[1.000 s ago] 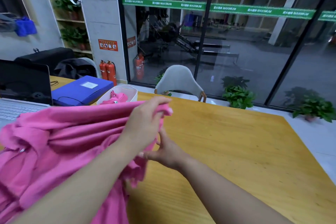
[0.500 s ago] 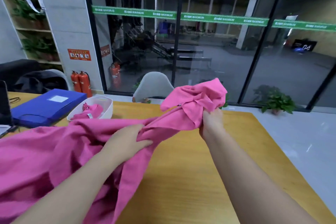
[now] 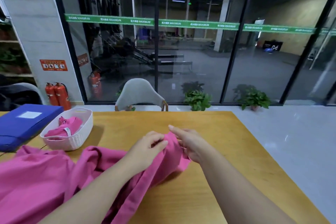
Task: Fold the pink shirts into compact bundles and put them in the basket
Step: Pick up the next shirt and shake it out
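Note:
A large pink shirt (image 3: pixel 41 174) lies crumpled across the left and middle of the wooden table (image 3: pixel 209 178). Its right end reaches to the table's middle, where both hands meet. My left hand (image 3: pixel 148 148) pinches the cloth there with curled fingers. My right hand (image 3: pixel 190 143) holds the same end from the right, index finger stretched out, the other fingers tucked into the fabric. A white basket (image 3: pixel 72 141) stands at the left and holds a folded pink bundle (image 3: pixel 63 129).
A blue file box (image 3: pixel 21 123) lies left of the basket. A grey chair (image 3: pixel 140 96) stands at the table's far edge, before a glass wall with potted plants (image 3: pixel 198 99). The table's right edge borders grey floor.
The shirt's end, held up in the air by my right hand half a second ago, now lies down on the table. Both hands have come together on it.

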The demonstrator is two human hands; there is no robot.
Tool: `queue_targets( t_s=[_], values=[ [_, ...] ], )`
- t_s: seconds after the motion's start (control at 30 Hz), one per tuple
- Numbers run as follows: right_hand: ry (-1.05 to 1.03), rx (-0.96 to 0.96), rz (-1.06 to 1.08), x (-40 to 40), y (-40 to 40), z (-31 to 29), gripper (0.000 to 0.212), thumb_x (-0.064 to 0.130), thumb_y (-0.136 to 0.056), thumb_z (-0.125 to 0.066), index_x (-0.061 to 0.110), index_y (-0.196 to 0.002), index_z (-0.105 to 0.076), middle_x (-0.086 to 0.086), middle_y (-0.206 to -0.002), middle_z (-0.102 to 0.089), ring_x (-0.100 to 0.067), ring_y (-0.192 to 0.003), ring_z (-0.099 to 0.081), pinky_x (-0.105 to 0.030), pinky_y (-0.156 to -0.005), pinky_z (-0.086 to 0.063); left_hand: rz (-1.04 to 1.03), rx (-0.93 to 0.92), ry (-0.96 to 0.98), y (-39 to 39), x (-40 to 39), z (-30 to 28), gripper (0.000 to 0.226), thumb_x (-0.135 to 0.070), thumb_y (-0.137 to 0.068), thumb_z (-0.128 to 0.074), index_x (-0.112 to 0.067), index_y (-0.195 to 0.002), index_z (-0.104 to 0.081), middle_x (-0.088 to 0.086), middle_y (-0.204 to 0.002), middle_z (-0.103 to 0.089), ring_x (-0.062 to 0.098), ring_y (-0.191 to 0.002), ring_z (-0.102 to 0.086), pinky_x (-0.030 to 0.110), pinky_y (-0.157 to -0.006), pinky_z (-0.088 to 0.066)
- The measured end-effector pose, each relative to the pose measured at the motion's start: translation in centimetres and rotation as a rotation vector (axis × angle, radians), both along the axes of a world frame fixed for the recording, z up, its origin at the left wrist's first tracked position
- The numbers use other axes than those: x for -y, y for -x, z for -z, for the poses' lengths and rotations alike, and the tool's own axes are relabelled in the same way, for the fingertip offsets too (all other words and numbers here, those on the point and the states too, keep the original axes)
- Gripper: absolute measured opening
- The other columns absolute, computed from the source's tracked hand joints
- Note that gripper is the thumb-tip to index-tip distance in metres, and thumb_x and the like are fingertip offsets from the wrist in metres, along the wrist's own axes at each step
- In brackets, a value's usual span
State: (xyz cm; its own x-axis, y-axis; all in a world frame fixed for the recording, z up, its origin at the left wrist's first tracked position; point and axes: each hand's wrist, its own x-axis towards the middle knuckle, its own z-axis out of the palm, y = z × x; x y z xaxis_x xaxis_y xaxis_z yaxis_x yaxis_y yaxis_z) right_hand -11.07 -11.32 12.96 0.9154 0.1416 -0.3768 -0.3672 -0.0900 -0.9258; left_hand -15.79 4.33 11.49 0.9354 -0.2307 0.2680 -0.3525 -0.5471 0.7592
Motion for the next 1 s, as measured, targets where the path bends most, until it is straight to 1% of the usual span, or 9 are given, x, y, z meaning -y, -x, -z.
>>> queue_targets(
  t_s=[0.07, 0.13, 0.23, 0.37, 0.53, 0.67, 0.77, 0.9, 1.0],
  values=[
    [0.023, 0.006, -0.054, 0.6, 0.5, 0.4, 0.027, 0.039, -0.080, -0.073, 0.013, -0.083, -0.066, 0.004, -0.059, -0.060, -0.009, -0.053, -0.052, -0.020, -0.050, -0.037, 0.113, -0.022, -0.100, 0.1, 0.3, 0.7, 0.020, -0.050, -0.088, -0.052, -0.043, -0.071, -0.056, -0.030, -0.100, -0.048, -0.005, -0.107, -0.044, 0.022, -0.098, -0.032],
    [0.033, 0.017, -0.090, 1.1, 0.6, 0.9, 0.014, 0.025, -0.086, -0.069, 0.014, -0.077, -0.068, 0.001, -0.065, -0.062, -0.010, -0.057, -0.054, -0.021, -0.054, -0.041, 0.228, -0.065, -0.237, 0.3, 0.5, 1.4, 0.028, -0.075, -0.076, -0.041, -0.053, -0.080, -0.058, -0.032, -0.123, -0.042, -0.008, -0.134, -0.020, 0.020, -0.112, -0.014],
    [-0.047, 0.040, 0.024, 2.0, 0.5, 1.6, 0.022, 0.011, -0.097, -0.052, 0.011, -0.075, -0.056, 0.000, -0.065, -0.052, -0.004, -0.049, -0.049, -0.015, -0.042, -0.038, 0.393, -0.242, -0.254, 1.6, 1.0, 1.6, 0.037, -0.073, -0.081, -0.041, -0.045, -0.075, -0.063, -0.014, -0.122, -0.052, -0.011, -0.124, -0.035, 0.021, -0.112, -0.023],
    [-0.527, -0.001, 0.239, 3.4, 0.4, 1.8, 0.017, 0.004, -0.101, -0.039, 0.003, -0.086, -0.048, -0.014, -0.103, -0.058, -0.024, -0.090, -0.064, -0.027, -0.065, -0.056, 0.457, -0.679, -0.131, 2.9, 1.3, 2.1, 0.035, -0.037, -0.100, -0.041, -0.016, -0.104, -0.069, -0.010, -0.093, -0.068, -0.001, -0.090, -0.062, 0.012, -0.078, -0.044],
    [0.315, 0.078, -0.017, 3.5, 0.9, 4.2, 0.016, 0.019, -0.090, -0.060, 0.013, -0.104, -0.055, -0.005, -0.098, -0.060, -0.019, -0.087, -0.056, -0.027, -0.069, -0.045, 0.239, -0.792, -0.322, 2.3, 1.0, 6.5, 0.009, -0.025, -0.100, -0.044, -0.021, -0.096, -0.050, -0.002, -0.088, -0.062, 0.006, -0.062, -0.059, 0.019, -0.054, -0.045],
    [0.699, 0.046, -0.313, 2.8, 2.7, 7.4, 0.038, 0.016, -0.089, -0.060, 0.012, -0.122, -0.041, -0.004, -0.107, -0.053, -0.016, -0.093, -0.046, -0.025, -0.072, -0.042, -0.143, -0.711, -0.063, 0.5, 1.6, 9.2, 0.023, -0.019, -0.095, -0.055, -0.010, -0.115, -0.049, 0.004, -0.087, -0.057, 0.009, -0.067, -0.057, 0.023, -0.060, -0.046],
    [0.699, 0.069, -0.368, 2.1, 3.7, 10.0, 0.027, 0.009, -0.082, -0.060, 0.011, -0.106, -0.047, 0.004, -0.079, -0.047, -0.017, -0.079, -0.049, -0.028, -0.066, -0.044, -0.347, -0.587, -0.151, -0.8, 1.8, 10.7, 0.055, -0.028, -0.087, -0.066, -0.008, -0.132, -0.040, 0.010, -0.126, -0.046, 0.021, -0.115, -0.049, 0.026, -0.095, -0.038],
    [0.620, 0.158, -0.557, 1.4, 3.9, 10.6, 0.038, -0.005, -0.077, -0.044, 0.030, -0.067, -0.054, 0.013, -0.059, -0.047, -0.004, -0.053, -0.039, -0.015, -0.048, -0.033, -0.475, -0.843, 0.307, -1.3, 1.5, 11.7, 0.052, -0.028, -0.082, -0.072, -0.006, -0.119, -0.044, 0.010, -0.097, -0.059, 0.019, -0.077, -0.057, 0.028, -0.062, -0.048],
    [0.577, 0.086, -0.587, 1.5, 3.4, 10.6, 0.039, 0.006, -0.080, -0.043, 0.034, -0.083, -0.071, 0.016, -0.077, -0.064, -0.009, -0.067, -0.053, -0.018, -0.063, -0.043, -0.437, -0.847, 0.365, -1.2, 1.1, 11.9, 0.029, -0.022, -0.071, -0.072, -0.006, -0.094, -0.064, 0.007, -0.074, -0.062, 0.020, -0.062, -0.053, 0.028, -0.057, -0.040]
  ],
)
